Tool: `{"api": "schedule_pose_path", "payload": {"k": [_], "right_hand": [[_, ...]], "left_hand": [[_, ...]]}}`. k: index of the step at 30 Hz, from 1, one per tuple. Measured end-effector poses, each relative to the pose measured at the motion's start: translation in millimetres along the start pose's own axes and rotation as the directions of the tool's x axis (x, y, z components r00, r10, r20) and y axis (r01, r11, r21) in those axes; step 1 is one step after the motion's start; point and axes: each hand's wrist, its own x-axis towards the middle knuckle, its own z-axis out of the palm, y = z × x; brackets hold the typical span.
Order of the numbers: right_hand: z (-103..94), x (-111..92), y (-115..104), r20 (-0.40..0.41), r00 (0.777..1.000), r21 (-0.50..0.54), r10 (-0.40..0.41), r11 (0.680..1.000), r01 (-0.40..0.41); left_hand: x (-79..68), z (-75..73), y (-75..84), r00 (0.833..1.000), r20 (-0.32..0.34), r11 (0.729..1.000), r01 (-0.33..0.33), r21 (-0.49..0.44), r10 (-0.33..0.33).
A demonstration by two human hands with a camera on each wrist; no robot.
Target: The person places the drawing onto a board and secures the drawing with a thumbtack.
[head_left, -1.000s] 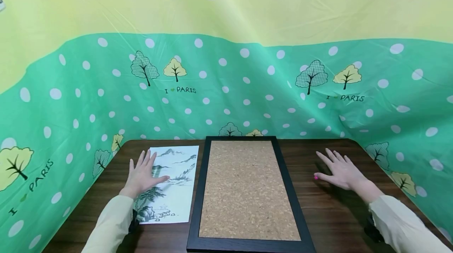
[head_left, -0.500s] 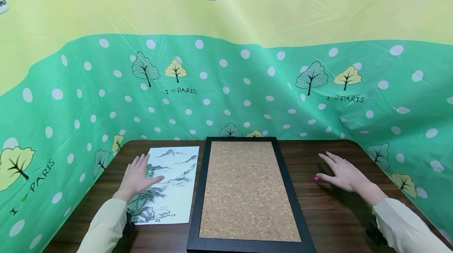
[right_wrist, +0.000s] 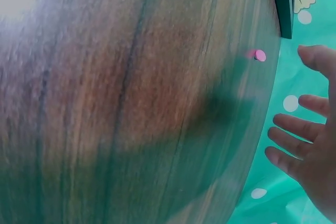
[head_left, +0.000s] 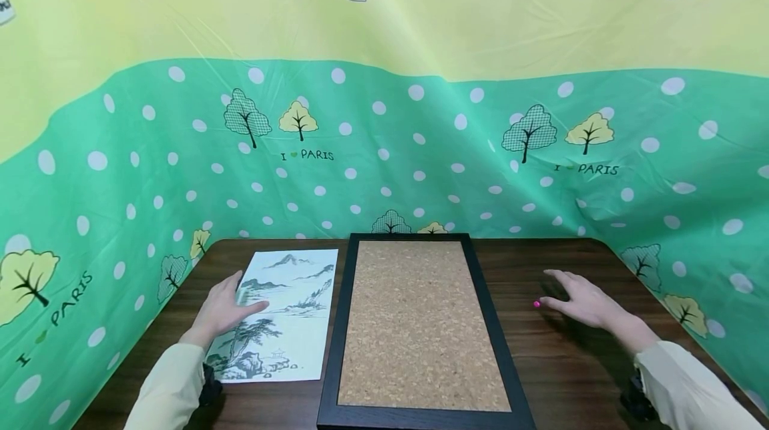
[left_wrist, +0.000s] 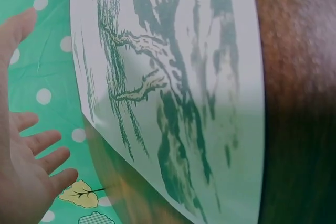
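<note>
My left hand (head_left: 221, 310) hovers over the left side of a sheet of paper (head_left: 300, 343) printed with an ink landscape of mountains and a pine. In the left wrist view its fingers are spread and loosely bent, gripping nothing. To the right of the sheet lies a cork board (head_left: 420, 330) in a black frame. My right hand (head_left: 589, 303) is held above the table on the board's other side, fingers relaxed and holding nothing. By its thumb, a small pink pushpin (right_wrist: 260, 55) sits on the wood; its exact shape is too small to tell.
Everything lies on a dark brown wooden table (head_left: 498, 263). A green and yellow printed cloth (head_left: 384, 136) hangs behind the table and along both sides. The framed board's far edge (head_left: 408, 236) reaches the table's back.
My left hand has drawn back toward the lower left, uncovering more of the sheet. My right hand has shifted slightly right and nearer to me. The board and pushpin have stayed put.
</note>
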Motion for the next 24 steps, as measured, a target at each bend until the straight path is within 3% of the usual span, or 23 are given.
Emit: {"api": "schedule_pose_path", "payload": {"k": [8,13,24], "right_hand": [[2.9,0,0,0.013,0.999,0.133,-0.034,0.991,0.032],[7.8,2,-1,0.065,0.998,0.243,-0.024,0.97,0.008],[17.0,6,-4,0.081,0.997,0.31,-0.015,0.951,-0.011]], "left_hand": [[-3.8,-1.9,-4.1,0.996,0.055,0.997,0.075,-0.023,-0.073],[-5.1,-1.4,-7.7,0.993,0.062,0.995,0.097,-0.005,-0.096],[-6.2,-2.4,-11.3,0.978,0.101,0.982,0.186,-0.034,-0.181]]}}
